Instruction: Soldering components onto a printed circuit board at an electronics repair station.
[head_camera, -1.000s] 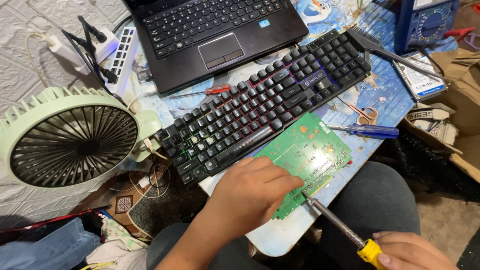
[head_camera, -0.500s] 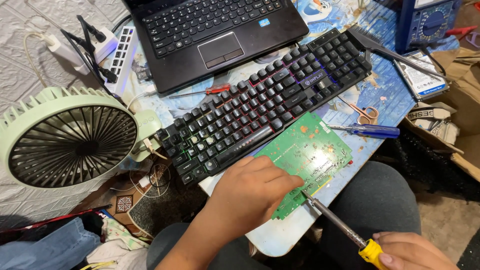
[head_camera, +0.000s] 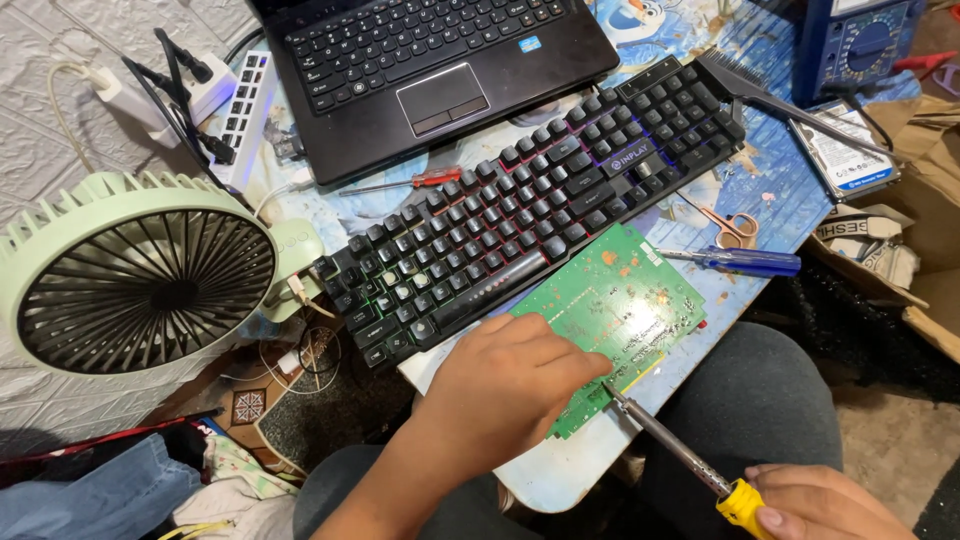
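Mint-green plastic fills the space far to the left of the left hand (head_camera: 505, 385): a fan (head_camera: 135, 275), the biggest thing here, standing with its grille facing up and out. A laptop (head_camera: 430, 70) lies open well beyond both hands, and a black keyboard (head_camera: 530, 210) with lit keys runs slantwise just past the left fingers. The green board (head_camera: 615, 305) sits between keyboard and table edge, partly under the left hand, which presses down on its near corner with fingers curled flat over it (no grip, only weight). The right hand (head_camera: 820, 500) is clenched around the yellow handle of a screwdriver (head_camera: 665, 435), whose tip meets the board's near edge just beside the left fingertips.

The main risk, as I judge it, is a slip. The shaft comes in low and angled, so a push could skate the tip off the edge into the left fingers, or scrape across the traces. The board also overhangs the near table edge a little; a hard shove could tip it toward the lap. Pressing palm-down on a bare board could bend it or catch on solder points.

Smaller things lie beyond the right hand: a blue screwdriver (head_camera: 740, 262), then scissors (head_camera: 735, 228), and a red screwdriver (head_camera: 415, 182) past the keyboard. A jolt could knock them off.
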